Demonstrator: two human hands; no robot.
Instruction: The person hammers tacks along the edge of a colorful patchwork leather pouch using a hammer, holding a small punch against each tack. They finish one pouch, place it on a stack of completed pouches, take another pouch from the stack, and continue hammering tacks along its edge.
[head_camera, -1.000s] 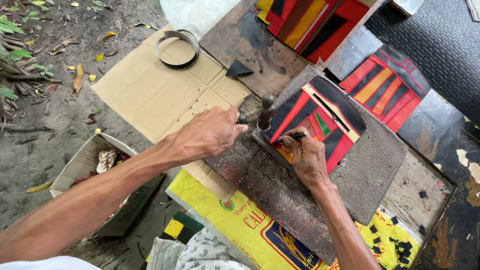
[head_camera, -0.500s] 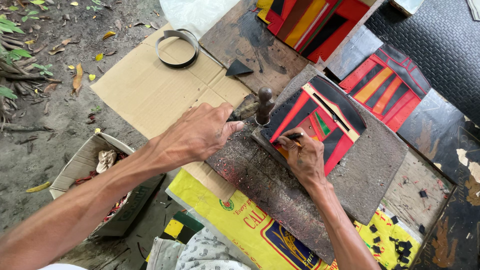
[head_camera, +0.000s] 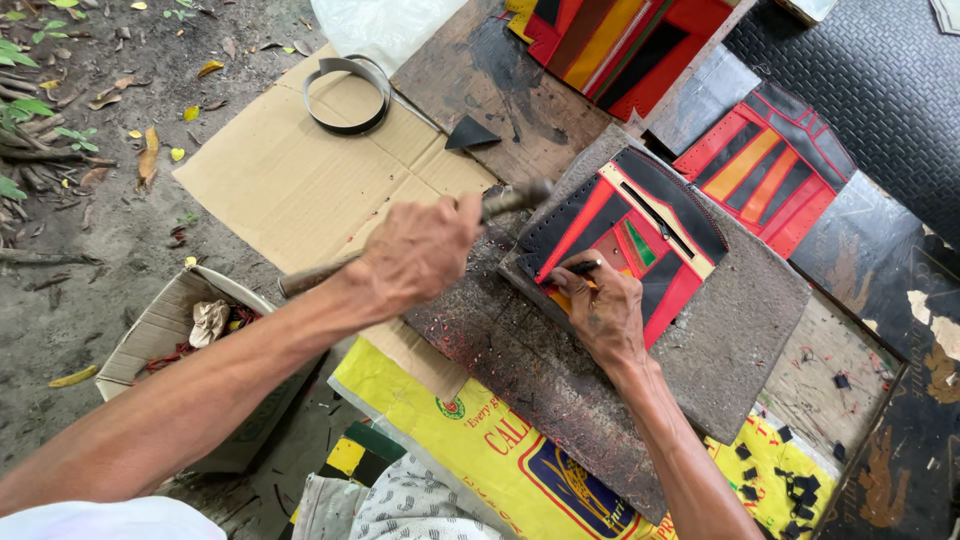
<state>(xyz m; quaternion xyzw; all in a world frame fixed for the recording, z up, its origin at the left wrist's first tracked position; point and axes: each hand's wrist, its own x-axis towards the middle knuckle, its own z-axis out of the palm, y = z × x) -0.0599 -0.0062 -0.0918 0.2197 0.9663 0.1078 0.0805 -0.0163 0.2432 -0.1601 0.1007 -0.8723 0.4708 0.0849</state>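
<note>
Swinging down — left hand (head_camera: 425, 250) fisted round the hammer (head_camera: 500, 202), lower than a moment ago, so a blow looks due | right hand (head_camera: 600, 310) pinching a punch (head_camera: 583, 267), unmoved, on the red-black patchwork piece (head_camera: 625, 235) — at the grey board's (head_camera: 740, 330) far-left corner

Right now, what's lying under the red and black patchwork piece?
The patchwork piece rests on a rough grey slab, right hand pressing a punch into it. The slab beneath the piece stays hidden.
</note>
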